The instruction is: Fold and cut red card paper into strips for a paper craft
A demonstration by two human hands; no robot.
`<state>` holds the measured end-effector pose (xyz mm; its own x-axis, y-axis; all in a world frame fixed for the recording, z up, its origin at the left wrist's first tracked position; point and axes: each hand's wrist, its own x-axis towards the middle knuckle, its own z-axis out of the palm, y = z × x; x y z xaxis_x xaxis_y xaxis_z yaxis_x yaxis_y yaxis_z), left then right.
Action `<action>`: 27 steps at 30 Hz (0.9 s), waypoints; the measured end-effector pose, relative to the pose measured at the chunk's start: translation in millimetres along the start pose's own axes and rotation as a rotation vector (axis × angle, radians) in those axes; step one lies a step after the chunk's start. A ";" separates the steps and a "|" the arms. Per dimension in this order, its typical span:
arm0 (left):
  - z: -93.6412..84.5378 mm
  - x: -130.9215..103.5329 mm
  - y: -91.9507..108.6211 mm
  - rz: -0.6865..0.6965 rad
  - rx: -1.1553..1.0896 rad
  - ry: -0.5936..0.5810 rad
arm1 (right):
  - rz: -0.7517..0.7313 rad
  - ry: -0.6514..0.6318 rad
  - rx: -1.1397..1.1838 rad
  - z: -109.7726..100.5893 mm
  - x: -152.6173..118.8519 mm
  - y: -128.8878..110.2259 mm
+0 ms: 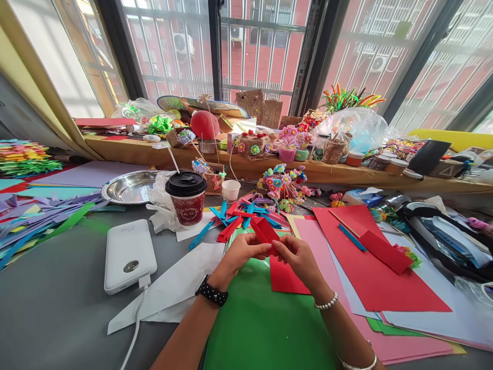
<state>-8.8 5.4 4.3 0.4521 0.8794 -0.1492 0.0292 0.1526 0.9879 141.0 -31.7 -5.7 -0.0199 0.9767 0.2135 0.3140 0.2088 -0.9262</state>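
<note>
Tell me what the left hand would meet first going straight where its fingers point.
Probably the right hand, just across the red paper piece that the left hand holds; one view leaves depth unclear.

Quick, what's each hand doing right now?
Left hand: closed, pinching a folded red paper piece.
Right hand: closed, pinching the same piece near its lower end.

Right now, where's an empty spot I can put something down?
The grey table is bare left of the power bank, nearer than the purple strips. The green mat is bare between the forearms, nearer than the red papers. It's crowded around the cup and along the window ledge.
</note>
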 end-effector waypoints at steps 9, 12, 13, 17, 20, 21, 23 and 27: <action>7.9 -0.3 -2.7 0.015 -0.116 0.075 | 0.001 0.048 0.079 6.1 -0.9 0.8; 9.8 -0.8 -1.6 -0.018 -0.145 0.092 | 0.044 0.055 0.154 3.6 -0.1 0.6; 9.0 -1.1 -0.7 -0.026 -0.151 0.076 | 0.055 0.048 0.174 1.8 0.4 1.0; -3.0 -2.5 5.3 -0.021 -0.146 0.014 | 0.080 -0.018 0.223 -8.6 2.7 3.0; -14.9 -2.4 8.5 0.019 -0.166 0.067 | 0.096 -0.085 0.200 -15.3 2.8 2.7; -17.7 -1.9 8.6 0.026 -0.168 0.089 | 0.102 -0.106 0.190 -16.7 2.5 2.2; -20.6 -0.3 7.6 0.023 -0.156 0.125 | 0.112 -0.134 0.182 -18.3 1.9 1.4; -17.4 2.5 4.1 0.009 -0.128 0.184 | 0.129 -0.130 0.216 -18.6 1.8 1.8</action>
<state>-23.0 16.1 7.2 0.2813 0.9467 -0.1572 -0.0924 0.1898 0.9775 159.1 -30.4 -1.2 -0.1188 0.9911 0.0605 0.1126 0.0740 -0.9909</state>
